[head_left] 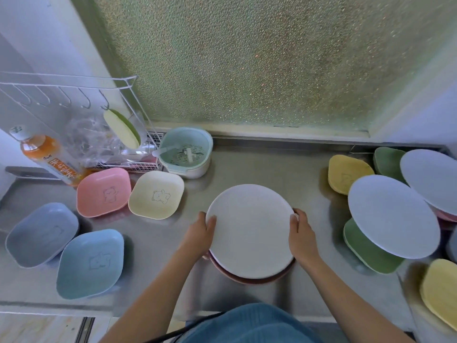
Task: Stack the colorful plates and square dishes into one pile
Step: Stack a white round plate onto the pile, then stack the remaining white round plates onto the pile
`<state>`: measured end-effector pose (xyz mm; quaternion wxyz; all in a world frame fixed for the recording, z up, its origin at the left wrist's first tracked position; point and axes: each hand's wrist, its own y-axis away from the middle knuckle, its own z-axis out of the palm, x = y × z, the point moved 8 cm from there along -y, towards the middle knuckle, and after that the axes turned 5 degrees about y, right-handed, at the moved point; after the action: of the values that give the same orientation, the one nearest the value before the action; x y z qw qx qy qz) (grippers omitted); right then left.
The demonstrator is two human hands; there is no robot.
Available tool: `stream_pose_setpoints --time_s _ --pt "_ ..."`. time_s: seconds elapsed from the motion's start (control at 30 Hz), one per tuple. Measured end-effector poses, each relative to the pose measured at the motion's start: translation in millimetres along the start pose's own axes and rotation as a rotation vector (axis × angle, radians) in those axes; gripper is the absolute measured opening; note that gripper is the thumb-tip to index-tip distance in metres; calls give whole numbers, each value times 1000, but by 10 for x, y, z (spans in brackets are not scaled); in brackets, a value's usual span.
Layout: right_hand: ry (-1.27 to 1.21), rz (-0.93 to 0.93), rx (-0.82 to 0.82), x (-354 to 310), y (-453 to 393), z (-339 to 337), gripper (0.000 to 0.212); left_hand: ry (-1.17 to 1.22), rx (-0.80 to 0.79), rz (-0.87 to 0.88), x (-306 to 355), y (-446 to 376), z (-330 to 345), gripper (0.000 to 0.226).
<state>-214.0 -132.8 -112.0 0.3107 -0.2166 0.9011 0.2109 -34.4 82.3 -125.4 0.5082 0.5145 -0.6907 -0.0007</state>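
Observation:
A cream round plate lies on top of a pink plate in the middle of the steel counter. My left hand grips its left rim and my right hand grips its right rim. To the left lie square dishes: pink, cream, grey-blue and light blue. On the right, two pale blue round plates rest on green, yellow and other dishes. Another yellow dish sits at the far right.
A mint drainer basket stands at the back beside a white wire rack with a hanging sponge. An orange drink bottle stands at the back left. A frosted window fills the wall behind the counter.

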Motion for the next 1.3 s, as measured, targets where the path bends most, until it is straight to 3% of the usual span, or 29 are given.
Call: stream_pose_setpoints --time_s 0.23,0.37,0.5,0.6,0.73,1.0,1.3 --pt "241 -23 146 274 -167 -581 35 28 -36 61 449 -81 609 31" --pt "237 22 345 409 -38 -912 26 2 -37 52 531 -106 808 31" --pt "-121 356 642 890 159 -1342 9 -78 -27 82 613 -172 944 31" --pt "-331 603 787 1326 240 -1551 27 -159 40 115 653 -178 978 36" --pt "-418 784 755 1611 200 -1644 44 -210 109 158 703 -133 960 42" --pt "-628 943 693 1748 215 -1570 56 -278 193 144 730 -71 928 45" --pt "-1039 860 670 1862 57 -1448 50 -264 210 144 758 -62 936 47"
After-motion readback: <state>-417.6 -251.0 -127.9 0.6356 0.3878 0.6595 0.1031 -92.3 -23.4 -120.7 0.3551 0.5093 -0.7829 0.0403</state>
